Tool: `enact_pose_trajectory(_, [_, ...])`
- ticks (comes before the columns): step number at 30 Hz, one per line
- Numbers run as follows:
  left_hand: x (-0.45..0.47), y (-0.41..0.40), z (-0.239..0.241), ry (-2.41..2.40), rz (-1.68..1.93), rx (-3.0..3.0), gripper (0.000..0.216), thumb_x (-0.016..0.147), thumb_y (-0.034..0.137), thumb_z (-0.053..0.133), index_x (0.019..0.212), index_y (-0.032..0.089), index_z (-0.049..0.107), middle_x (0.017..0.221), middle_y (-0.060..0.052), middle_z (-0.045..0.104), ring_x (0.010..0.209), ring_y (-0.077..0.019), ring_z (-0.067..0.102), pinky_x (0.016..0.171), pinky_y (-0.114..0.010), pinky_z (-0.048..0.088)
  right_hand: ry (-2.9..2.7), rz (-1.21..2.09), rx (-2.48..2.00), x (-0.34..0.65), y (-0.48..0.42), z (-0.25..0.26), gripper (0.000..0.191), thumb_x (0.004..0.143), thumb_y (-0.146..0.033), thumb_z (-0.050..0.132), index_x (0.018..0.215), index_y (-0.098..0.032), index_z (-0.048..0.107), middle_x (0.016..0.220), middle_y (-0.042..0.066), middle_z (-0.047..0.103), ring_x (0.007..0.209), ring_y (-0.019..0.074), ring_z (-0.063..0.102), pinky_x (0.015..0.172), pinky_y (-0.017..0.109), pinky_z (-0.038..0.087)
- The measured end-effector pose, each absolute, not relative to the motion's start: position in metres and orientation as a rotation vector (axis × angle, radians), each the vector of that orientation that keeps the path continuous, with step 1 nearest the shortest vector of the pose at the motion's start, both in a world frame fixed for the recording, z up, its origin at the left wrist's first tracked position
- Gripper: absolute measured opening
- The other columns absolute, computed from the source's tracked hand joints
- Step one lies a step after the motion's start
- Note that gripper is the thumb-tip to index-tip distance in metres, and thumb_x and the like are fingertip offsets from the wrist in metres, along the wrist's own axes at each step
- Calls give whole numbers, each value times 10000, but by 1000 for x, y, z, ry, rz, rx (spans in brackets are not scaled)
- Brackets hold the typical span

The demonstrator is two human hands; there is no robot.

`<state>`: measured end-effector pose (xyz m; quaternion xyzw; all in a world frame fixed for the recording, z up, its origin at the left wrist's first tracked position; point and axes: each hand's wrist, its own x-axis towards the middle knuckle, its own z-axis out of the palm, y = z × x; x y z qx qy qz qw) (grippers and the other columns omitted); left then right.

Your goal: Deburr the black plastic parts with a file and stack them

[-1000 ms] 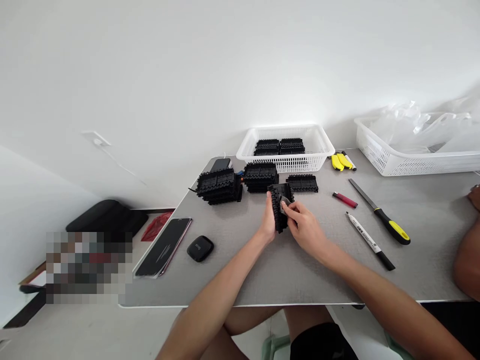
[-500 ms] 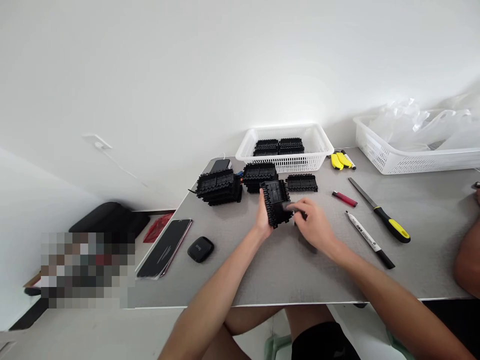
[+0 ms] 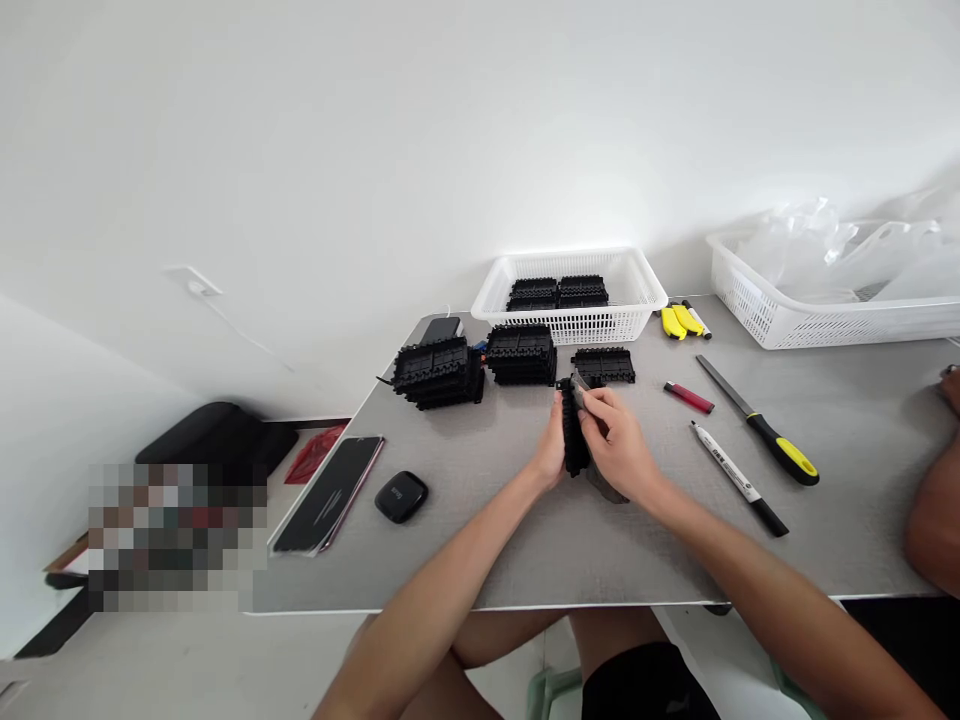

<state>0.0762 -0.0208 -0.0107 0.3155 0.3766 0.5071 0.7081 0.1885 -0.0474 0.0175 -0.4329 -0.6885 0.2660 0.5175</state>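
The left hand (image 3: 553, 447) is closed around the side of a black part (image 3: 574, 440) tilted on edge above the middle of the worktop (image 3: 480, 560), while the right hand (image 3: 621, 448) pinches a grey cloth (image 3: 606, 487) against the part's right side. Beyond them, a loose panel (image 3: 604, 365) lies just right of two black stacks, the right one (image 3: 520, 356) and the left one (image 3: 437, 372), with a white basket (image 3: 577, 328) on the far side; a marker (image 3: 739, 477) and a file (image 3: 759, 422) lie to the right.
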Motion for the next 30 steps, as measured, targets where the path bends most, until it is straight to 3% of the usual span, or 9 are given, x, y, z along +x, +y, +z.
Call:
enact_pose_trajectory(7, [69,-12,-12,774,1202,588,538,843,655,515,798,147,687,691,-29,657,860,-212,664,819,-299,513,-1750,788,-954,187,-47,14,347,887,-113,430,1091,-190,701,939,51,609,846,150,581,736,251,449])
enact_pose_trajectory(14, [49,2,6,672,1302,472,618,912,649,361,967,134,700,921,-86,717,860,-210,673,815,-340,533,-1999,820,-958,181,-56,8,425,831,-49,427,1109,-204,709,980,50,624,830,141,578,754,261,435])
enact_pose_trajectory(18, [48,2,4,732,1301,467,599,900,649,394,925,139,708,864,-78,720,829,-208,681,798,-332,541,-2007,819,-1015,184,-55,10,410,818,-47,425,1053,-198,726,974,54,639,826,149,587,735,266,438])
enact_pose_trajectory(24, [55,-3,2,913,1285,510,569,884,658,423,941,172,714,875,-75,734,963,-245,679,885,-348,527,-1625,714,-1178,197,-47,17,313,833,-117,425,895,-193,722,860,33,618,785,156,570,700,279,448])
enact_pose_trajectory(30, [64,-9,-2,1025,1326,768,534,914,616,407,1062,191,693,1106,-77,709,1188,-247,584,1029,-347,438,-1448,546,-1093,196,-49,21,378,931,-220,396,1222,-229,637,967,56,566,792,145,550,577,241,455])
